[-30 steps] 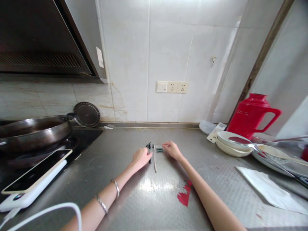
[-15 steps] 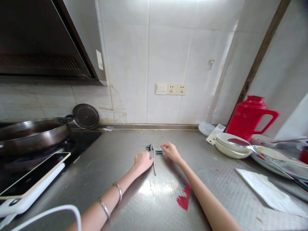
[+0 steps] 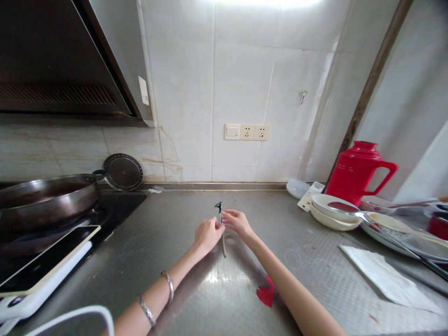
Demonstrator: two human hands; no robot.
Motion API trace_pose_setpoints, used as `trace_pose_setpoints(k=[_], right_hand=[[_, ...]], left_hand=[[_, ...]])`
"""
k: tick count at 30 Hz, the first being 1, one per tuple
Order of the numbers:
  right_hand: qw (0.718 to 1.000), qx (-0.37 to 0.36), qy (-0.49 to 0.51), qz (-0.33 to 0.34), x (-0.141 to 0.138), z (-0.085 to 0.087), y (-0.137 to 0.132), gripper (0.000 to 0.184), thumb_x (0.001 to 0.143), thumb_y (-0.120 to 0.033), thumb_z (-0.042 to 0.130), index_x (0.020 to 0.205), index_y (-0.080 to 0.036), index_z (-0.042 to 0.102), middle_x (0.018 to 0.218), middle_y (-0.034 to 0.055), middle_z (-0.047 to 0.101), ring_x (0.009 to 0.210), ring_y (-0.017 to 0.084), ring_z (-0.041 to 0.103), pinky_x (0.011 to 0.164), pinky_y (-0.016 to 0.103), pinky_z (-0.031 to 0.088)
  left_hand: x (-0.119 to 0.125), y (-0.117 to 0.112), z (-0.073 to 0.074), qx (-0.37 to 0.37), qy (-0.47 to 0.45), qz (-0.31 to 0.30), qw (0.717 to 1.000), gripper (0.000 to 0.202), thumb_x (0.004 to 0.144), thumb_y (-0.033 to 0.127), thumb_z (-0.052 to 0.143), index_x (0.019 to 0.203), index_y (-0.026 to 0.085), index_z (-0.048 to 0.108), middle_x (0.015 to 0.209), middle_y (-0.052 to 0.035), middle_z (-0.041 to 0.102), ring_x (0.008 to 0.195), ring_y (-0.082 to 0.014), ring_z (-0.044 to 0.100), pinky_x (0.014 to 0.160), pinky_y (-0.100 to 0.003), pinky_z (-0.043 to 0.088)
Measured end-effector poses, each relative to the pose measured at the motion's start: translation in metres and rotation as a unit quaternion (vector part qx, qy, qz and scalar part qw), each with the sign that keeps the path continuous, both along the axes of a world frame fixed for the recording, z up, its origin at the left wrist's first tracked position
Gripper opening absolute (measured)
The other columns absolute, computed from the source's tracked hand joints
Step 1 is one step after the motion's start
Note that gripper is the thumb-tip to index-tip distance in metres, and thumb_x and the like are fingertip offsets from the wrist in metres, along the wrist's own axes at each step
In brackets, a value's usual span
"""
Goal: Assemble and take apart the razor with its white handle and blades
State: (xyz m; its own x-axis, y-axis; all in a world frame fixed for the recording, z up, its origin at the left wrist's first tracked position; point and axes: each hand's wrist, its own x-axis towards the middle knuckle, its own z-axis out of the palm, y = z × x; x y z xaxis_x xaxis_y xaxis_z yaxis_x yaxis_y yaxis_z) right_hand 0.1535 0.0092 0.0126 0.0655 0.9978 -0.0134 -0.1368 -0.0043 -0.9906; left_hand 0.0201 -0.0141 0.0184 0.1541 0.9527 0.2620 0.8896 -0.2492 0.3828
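Both hands meet over the middle of the steel counter (image 3: 168, 233). My left hand (image 3: 207, 233) is closed round a thin razor handle (image 3: 219, 211), holding it upright with its dark head on top. My right hand (image 3: 237, 221) pinches at the handle from the right; what its fingertips grip is hidden. A pale strip (image 3: 224, 245) lies on the counter just below the two hands. My left wrist wears two silver bangles (image 3: 157, 296).
A dark pan (image 3: 45, 198) sits on the hob at left, with a phone (image 3: 42, 261) on a white power bank and a white cable (image 3: 70, 312) nearer. At right stand a red jug (image 3: 357, 170), stacked bowls (image 3: 332, 212), plates and a paper sheet (image 3: 385, 275). A red mark (image 3: 266, 294) lies near my right forearm.
My left hand lifted the razor handle off the counter and stood it up. My right hand moved left to it, and the small green piece it touched is gone from the counter.
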Motion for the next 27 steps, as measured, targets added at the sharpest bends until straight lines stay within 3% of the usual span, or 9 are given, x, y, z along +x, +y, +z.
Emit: trace_pose_setpoints(k=[7, 12, 14, 16, 19, 22, 27], right_hand=[[0.998, -0.035, 0.053, -0.01, -0.009, -0.003, -0.004, 0.029, 0.056, -0.026, 0.071, 0.08, -0.012, 0.061, 0.059, -0.0029, 0.056, 0.049, 0.007, 0.047, 0.047, 0.019, 0.04], [0.997, -0.006, -0.07, -0.03, 0.008, 0.0, 0.003, 0.03, 0.062, -0.029, 0.062, 0.087, -0.012, 0.064, 0.069, 0.0012, 0.06, 0.055, 0.008, 0.05, 0.051, 0.019, 0.042], [0.978, 0.011, -0.2, -0.058, 0.026, 0.001, 0.006, 0.029, 0.068, -0.031, 0.054, 0.086, -0.012, 0.066, 0.069, 0.0017, 0.061, 0.058, 0.01, 0.053, 0.053, 0.019, 0.042], [0.942, 0.021, -0.323, -0.089, 0.051, 0.002, 0.007, 0.028, 0.07, -0.03, 0.048, 0.078, -0.012, 0.069, 0.062, 0.0013, 0.06, 0.058, 0.011, 0.054, 0.052, 0.018, 0.039], [0.91, 0.017, -0.392, -0.135, 0.096, 0.001, 0.004, 0.024, 0.066, -0.025, 0.05, 0.067, -0.01, 0.069, 0.055, 0.0016, 0.058, 0.065, 0.015, 0.057, 0.054, 0.019, 0.037], [0.875, 0.004, -0.45, -0.176, 0.136, 0.0, -0.003, 0.023, 0.065, -0.02, 0.05, 0.067, -0.009, 0.07, 0.058, 0.0043, 0.061, 0.072, 0.018, 0.06, 0.057, 0.019, 0.036], [0.83, -0.031, -0.516, -0.209, 0.175, -0.008, -0.012, 0.021, 0.064, -0.019, 0.055, 0.074, -0.01, 0.071, 0.072, 0.0108, 0.068, 0.077, 0.02, 0.062, 0.059, 0.02, 0.038]], left_hand=[[0.006, -0.01, 0.0, 0.016, 0.0, -0.028, 0.999, 0.028, 0.085, 0.038, 0.042, 0.078, 0.019, 0.061, 0.075, -0.0037, 0.068, 0.073, -0.0166, 0.063, 0.06, -0.024, 0.034], [0.007, -0.013, 0.004, 0.016, -0.005, -0.045, 0.999, 0.04, 0.086, 0.047, 0.036, 0.076, 0.019, 0.062, 0.075, -0.004, 0.068, 0.073, -0.0163, 0.062, 0.06, -0.024, 0.035], [0.008, -0.014, 0.004, -0.014, 0.02, -0.035, 0.999, 0.038, 0.085, 0.046, 0.038, 0.075, 0.019, 0.063, 0.076, -0.0048, 0.069, 0.075, -0.0173, 0.063, 0.061, -0.024, 0.037], [0.009, -0.015, 0.002, -0.039, 0.061, -0.023, 0.997, 0.037, 0.083, 0.045, 0.041, 0.076, 0.018, 0.065, 0.08, -0.0068, 0.069, 0.079, -0.0199, 0.064, 0.063, -0.025, 0.039], [0.011, -0.017, -0.001, -0.047, 0.117, -0.017, 0.992, 0.04, 0.081, 0.049, 0.041, 0.081, 0.017, 0.067, 0.086, -0.0109, 0.069, 0.084, -0.025, 0.064, 0.066, -0.029, 0.043], [0.013, -0.018, -0.002, -0.049, 0.144, -0.017, 0.988, 0.043, 0.081, 0.048, 0.039, 0.084, 0.016, 0.068, 0.089, -0.0135, 0.069, 0.086, -0.0274, 0.064, 0.068, -0.033, 0.045], [0.017, -0.017, -0.001, -0.06, 0.161, -0.016, 0.985, 0.038, 0.081, 0.039, 0.04, 0.089, 0.015, 0.068, 0.093, -0.0147, 0.069, 0.089, -0.0272, 0.064, 0.071, -0.033, 0.046]])
